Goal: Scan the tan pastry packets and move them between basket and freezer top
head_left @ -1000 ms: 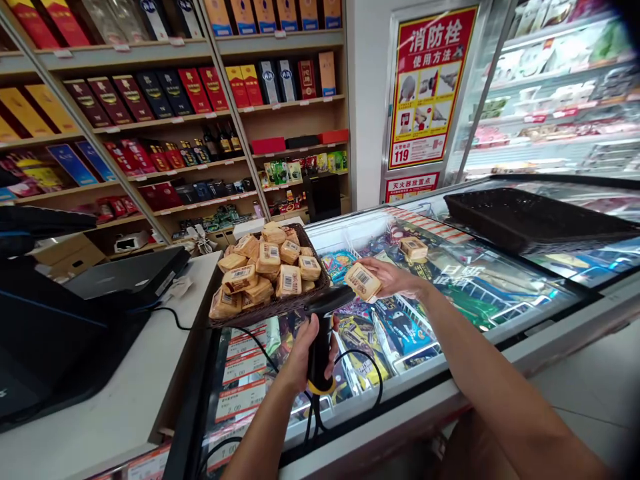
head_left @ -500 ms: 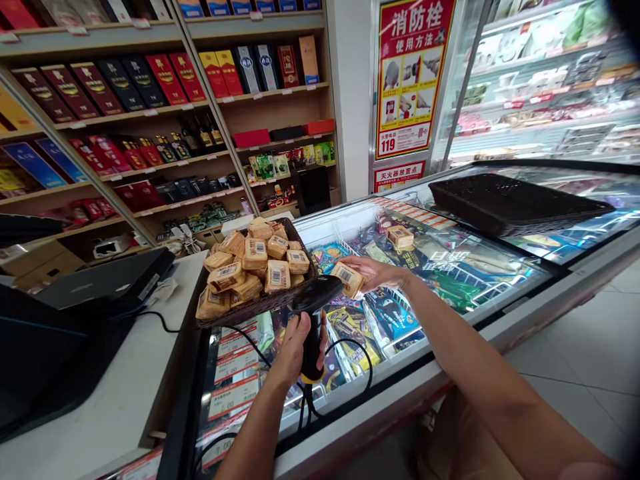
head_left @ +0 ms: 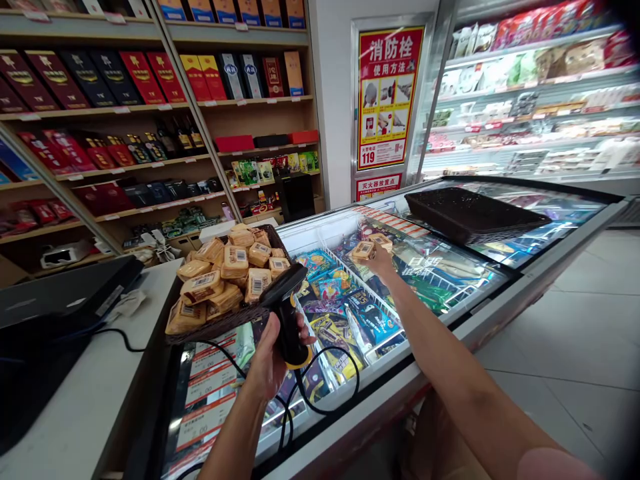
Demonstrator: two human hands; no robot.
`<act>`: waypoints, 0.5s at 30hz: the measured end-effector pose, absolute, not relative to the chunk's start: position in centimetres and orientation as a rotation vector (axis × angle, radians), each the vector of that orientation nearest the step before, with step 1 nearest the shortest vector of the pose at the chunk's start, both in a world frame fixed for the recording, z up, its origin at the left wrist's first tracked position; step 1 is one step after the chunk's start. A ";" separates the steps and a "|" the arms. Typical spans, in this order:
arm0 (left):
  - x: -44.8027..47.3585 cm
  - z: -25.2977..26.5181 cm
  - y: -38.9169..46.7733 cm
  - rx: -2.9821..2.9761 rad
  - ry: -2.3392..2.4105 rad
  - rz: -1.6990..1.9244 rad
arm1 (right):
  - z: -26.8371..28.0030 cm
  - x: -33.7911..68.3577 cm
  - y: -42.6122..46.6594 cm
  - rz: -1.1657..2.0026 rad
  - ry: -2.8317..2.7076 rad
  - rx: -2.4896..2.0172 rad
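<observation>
My left hand [head_left: 270, 353] is closed around the handle of a black barcode scanner [head_left: 287, 327], whose head points up and to the right. A black cable hangs from its base. Out over the freezer's glass top, my right hand [head_left: 381, 259] grips a small wrapped snack pack [head_left: 363, 251] with a barcode on its face. Just behind it, partly hidden by the hand, another snack pack [head_left: 381, 239] lies on the glass. To the left of the scanner, a dark woven basket [head_left: 220, 328] is heaped with several similar tan packs [head_left: 235, 261].
The chest freezer [head_left: 350, 427] holds bagged frozen goods under glass. A black tray [head_left: 475, 213] rests on its far right part. At left stands a white counter [head_left: 110, 373] with a dark device [head_left: 65, 287]. Shelves of boxed goods [head_left: 230, 77] line the back wall.
My right hand has carried the snack pack away from the scanner, farther out over the freezer glass beside the pack lying there. The left hand still holds the scanner. The view has shifted right.
</observation>
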State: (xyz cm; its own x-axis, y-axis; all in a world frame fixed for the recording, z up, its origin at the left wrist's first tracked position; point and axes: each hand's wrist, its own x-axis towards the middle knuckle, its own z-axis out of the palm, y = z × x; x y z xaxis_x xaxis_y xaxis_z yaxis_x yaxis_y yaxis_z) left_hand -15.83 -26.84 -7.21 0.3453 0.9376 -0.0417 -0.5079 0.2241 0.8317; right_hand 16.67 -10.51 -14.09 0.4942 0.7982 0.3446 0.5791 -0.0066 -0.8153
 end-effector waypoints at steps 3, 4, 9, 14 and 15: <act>-15.6 -7.2 -26.8 0.828 0.608 1.090 | -14.8 16.9 -10.5 0.110 -1.153 -1.796; -15.6 -7.2 -26.7 0.826 0.605 1.105 | -14.9 16.7 -10.6 0.058 -1.143 -1.798; -15.8 -6.9 -26.5 0.822 0.615 1.156 | -15.4 15.3 -10.8 -0.052 -1.241 -1.767; -16.1 -6.9 -26.4 0.826 0.622 1.190 | -15.5 15.3 -11.0 0.002 -1.260 -1.814; -16.1 -6.9 -26.4 0.829 0.624 1.194 | -15.5 15.4 -11.1 0.007 -1.259 -1.816</act>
State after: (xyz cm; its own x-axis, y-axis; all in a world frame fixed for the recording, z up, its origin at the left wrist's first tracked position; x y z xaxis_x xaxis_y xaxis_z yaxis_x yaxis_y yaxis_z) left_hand -16.13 -26.40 -6.88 0.2665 0.9638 0.0058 -0.5459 0.1460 0.8250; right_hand 15.40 -11.15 -15.54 0.4819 0.7502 0.4528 0.7447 -0.0784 -0.6627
